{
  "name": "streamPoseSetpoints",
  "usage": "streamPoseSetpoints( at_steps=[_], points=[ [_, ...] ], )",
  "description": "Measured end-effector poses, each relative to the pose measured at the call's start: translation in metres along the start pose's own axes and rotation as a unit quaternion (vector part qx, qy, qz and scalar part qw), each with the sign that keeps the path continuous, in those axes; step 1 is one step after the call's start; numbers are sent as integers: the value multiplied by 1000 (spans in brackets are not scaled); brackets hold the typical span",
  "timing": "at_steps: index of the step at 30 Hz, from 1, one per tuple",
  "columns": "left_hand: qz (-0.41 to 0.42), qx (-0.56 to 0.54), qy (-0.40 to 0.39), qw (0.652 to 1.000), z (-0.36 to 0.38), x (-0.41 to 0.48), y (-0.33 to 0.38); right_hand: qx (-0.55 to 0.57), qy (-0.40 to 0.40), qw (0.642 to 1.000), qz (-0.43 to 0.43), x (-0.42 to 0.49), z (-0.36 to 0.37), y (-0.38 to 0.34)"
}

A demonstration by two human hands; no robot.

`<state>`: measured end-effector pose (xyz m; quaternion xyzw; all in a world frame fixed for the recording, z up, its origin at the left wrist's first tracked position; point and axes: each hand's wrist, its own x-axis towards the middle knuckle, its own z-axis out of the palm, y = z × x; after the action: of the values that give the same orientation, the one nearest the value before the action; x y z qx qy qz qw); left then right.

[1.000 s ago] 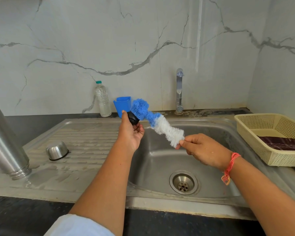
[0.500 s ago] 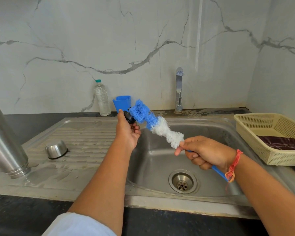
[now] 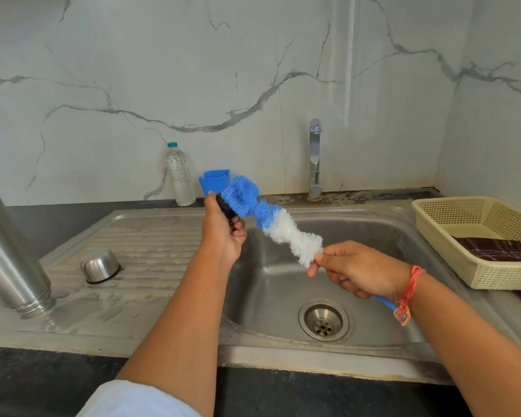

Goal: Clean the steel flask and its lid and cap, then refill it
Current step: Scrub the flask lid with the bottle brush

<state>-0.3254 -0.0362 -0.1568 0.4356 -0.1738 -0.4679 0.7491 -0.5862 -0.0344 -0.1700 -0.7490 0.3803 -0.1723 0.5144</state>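
- The steel flask stands mouth-down on the wet drainboard at far left, and its long axis leans up and to the left in this view.
- Near it on the right, not touching, the steel cap sits upside down on the drainboard.
- The left hand, over the left edge of the sink, has its fingers curled round the small black lid.
- The bottle brush lies diagonally, its blue tip up-left against the lid, with white bristles and then the handle running down-right.
- The right hand has its fingers wrapped round the handle just below the bristles, above the sink.
- A cream basket sits at far right.
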Motion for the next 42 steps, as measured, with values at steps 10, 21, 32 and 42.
streamPoseSetpoints(
  at_steps=[10,21,32,42],
  points=[
    [-59,-92,-38,993,1,-1,0,-102,48,993,-41,4,-2,3],
    [-6,-132,-36,991,2,-2,1,49,33,998,-12,3,-4,0],
    [-35,-40,-133,990,2,-7,-2,110,-22,994,15,1,-6,0],
    [-95,126,-182,971,-1,-8,-8,112,-10,994,12,1,-14,2]
  ],
)
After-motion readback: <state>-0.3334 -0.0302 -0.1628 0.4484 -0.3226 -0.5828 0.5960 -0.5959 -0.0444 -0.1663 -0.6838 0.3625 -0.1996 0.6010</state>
